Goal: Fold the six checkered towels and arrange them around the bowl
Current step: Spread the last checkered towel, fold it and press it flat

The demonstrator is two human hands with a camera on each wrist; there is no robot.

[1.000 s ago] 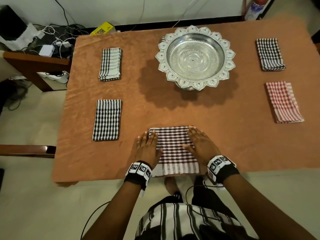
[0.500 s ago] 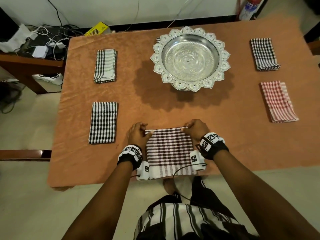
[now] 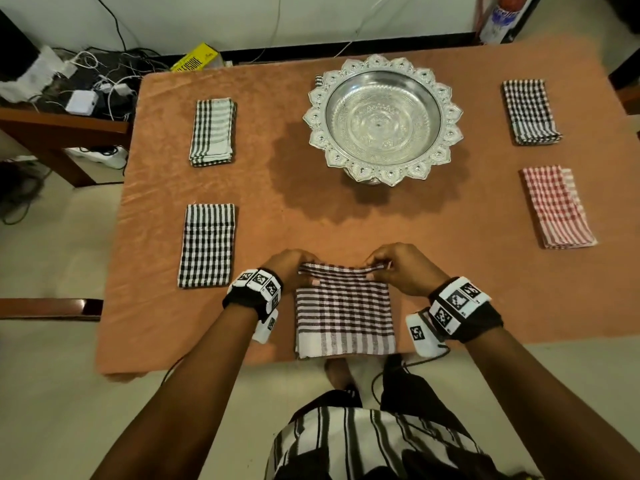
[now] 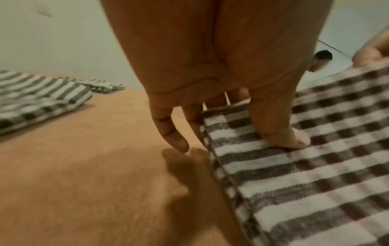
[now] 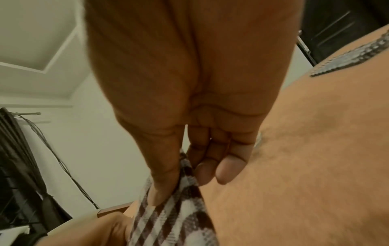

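Black wristbands (image 3: 252,296) (white coded tags), striped black-and-white garment (image 3: 363,445).

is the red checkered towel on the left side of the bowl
No, the red checkered towel lies folded to the right of the bowl, near the table's right edge.

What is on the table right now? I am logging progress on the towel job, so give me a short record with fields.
bowl: silver bowl, far centre of table
folded left: two black checked towels
folded right: black checked towel, red checked towel
in work: brown checked towel, near edge
left hand: pinches far left corner
right hand: pinches far right corner
sixth towel: part hidden behind bowl
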